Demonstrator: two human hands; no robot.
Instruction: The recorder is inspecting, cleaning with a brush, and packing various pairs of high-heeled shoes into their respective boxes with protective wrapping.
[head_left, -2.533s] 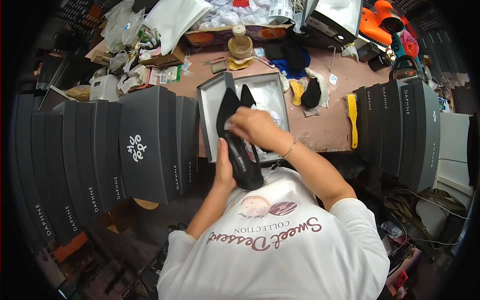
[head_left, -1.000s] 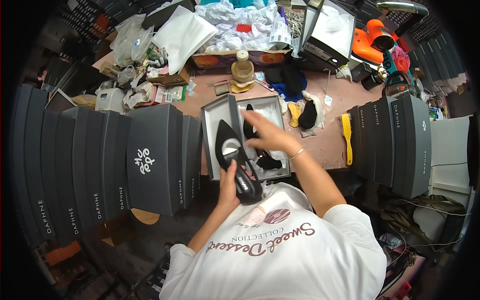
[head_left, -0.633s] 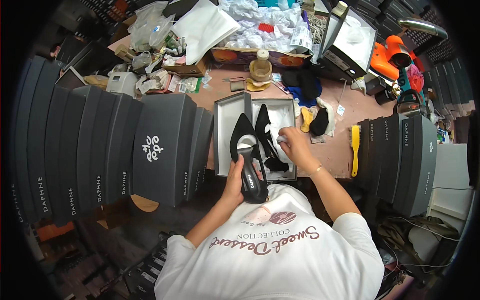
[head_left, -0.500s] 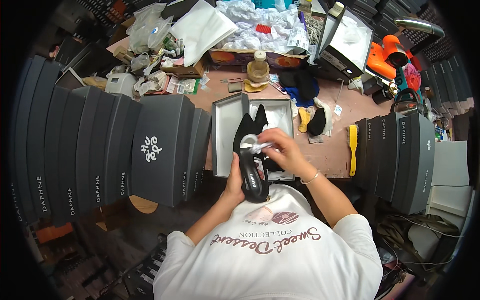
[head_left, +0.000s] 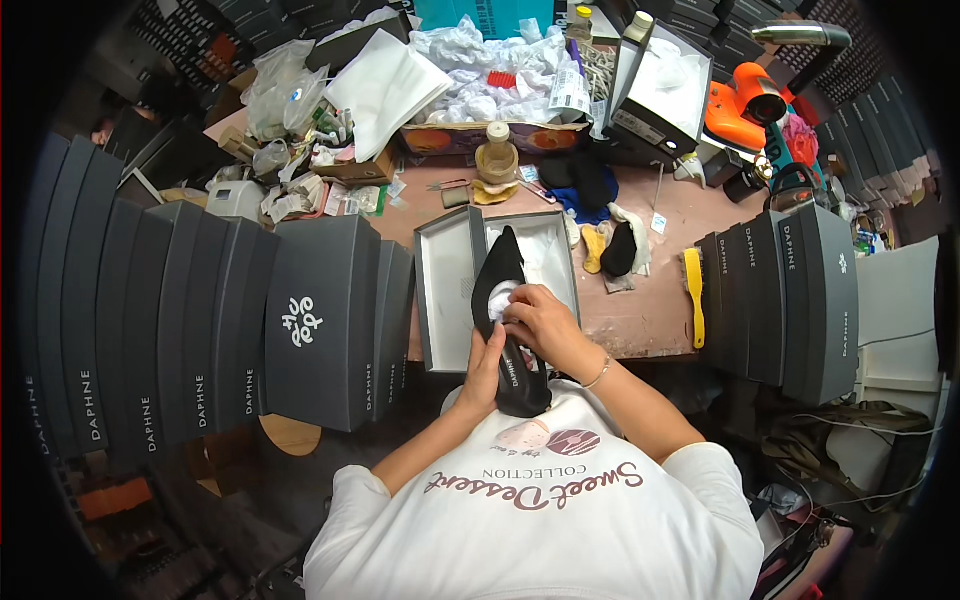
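My left hand (head_left: 485,365) grips a black pointed shoe (head_left: 503,335) at its heel end, toe pointing away from me over an open grey shoe box (head_left: 445,290). My right hand (head_left: 535,318) is on top of the shoe's opening, fingers pressed on a wad of white tissue paper (head_left: 499,298) inside it. White paper lines the box bottom (head_left: 545,262). Whether a second shoe lies in the box is hidden by my hands.
Rows of upright dark grey shoe boxes stand at my left (head_left: 320,330) and right (head_left: 790,300). On the pinkish table (head_left: 640,320) lie a yellow brush (head_left: 694,290), black cloths (head_left: 618,250), a tape roll (head_left: 497,158), crumpled white paper (head_left: 480,75) and an orange tool (head_left: 745,105).
The shoe held in my left hand stayed over the box. My right hand left the second shoe in the box and came onto the held shoe, pushing white paper into it.
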